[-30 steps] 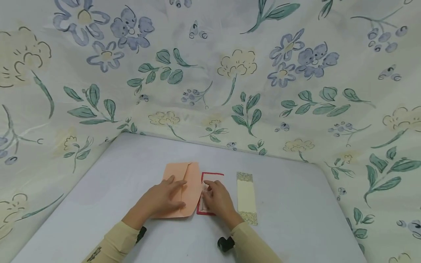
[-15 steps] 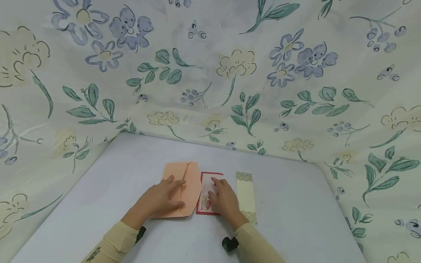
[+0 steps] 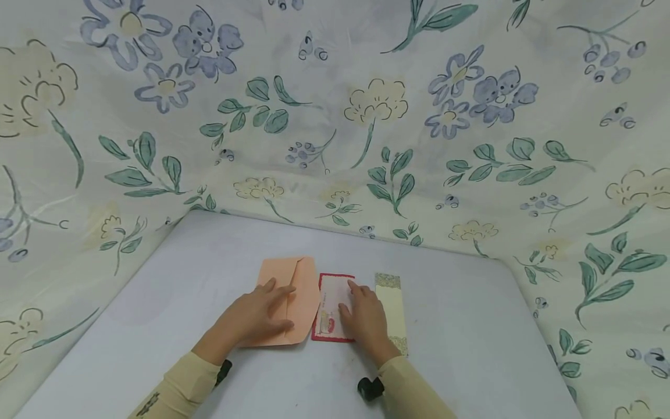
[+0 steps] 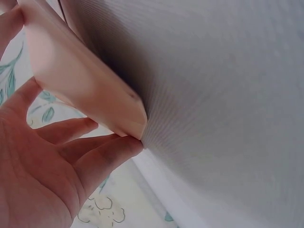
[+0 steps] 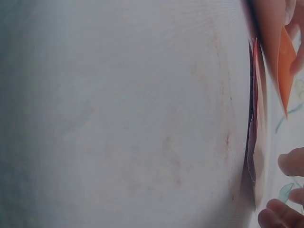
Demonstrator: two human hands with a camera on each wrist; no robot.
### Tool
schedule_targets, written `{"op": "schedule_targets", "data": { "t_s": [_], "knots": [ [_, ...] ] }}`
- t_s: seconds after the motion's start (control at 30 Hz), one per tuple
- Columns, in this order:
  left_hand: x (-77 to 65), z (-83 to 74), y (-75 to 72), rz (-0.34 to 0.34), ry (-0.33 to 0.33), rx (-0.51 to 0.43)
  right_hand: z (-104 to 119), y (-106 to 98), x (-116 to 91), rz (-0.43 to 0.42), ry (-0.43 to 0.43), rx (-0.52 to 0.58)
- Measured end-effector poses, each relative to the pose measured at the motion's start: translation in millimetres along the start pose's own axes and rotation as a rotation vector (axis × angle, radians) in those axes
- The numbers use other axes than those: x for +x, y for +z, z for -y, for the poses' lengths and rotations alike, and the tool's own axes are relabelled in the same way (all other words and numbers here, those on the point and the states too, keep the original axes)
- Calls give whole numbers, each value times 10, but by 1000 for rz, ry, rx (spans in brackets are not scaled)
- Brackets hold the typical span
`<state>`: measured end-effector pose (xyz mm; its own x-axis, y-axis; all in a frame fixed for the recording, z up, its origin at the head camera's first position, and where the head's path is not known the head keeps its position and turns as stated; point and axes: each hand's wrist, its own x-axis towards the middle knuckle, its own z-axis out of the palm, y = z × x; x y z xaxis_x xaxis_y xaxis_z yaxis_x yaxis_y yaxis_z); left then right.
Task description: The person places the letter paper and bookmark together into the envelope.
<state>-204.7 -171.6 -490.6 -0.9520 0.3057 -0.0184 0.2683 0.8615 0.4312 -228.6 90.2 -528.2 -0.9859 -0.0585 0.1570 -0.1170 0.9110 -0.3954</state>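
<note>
White table [image 3: 471, 331]: red-bordered card [image 3: 332, 299] partly hidden behind right hand [image 3: 369, 319].

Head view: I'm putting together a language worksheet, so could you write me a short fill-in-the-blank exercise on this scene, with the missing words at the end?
1. The person's ____ hand rests on the peach envelope.
2. The card beside the envelope has a ____ border.
3. In the picture, the cream strip lies to the ____ of the card.

Missing words: left; red; right.
</note>
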Motion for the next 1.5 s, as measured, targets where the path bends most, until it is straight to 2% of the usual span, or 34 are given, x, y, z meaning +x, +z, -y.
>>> {"op": "schedule_targets", "data": {
  "t_s": [0.5, 0.77, 1.5],
  "knots": [
    [-24, -15, -1, -7, 10, -6, 46, -52, -33, 56, 90, 23],
    [-27, -19, 4, -16, 17, -5, 76, -45, -37, 81, 130, 93],
    [-50, -20, 6, -13, 6, -2, 47, -36, -42, 121, 155, 274]
  ]
}}
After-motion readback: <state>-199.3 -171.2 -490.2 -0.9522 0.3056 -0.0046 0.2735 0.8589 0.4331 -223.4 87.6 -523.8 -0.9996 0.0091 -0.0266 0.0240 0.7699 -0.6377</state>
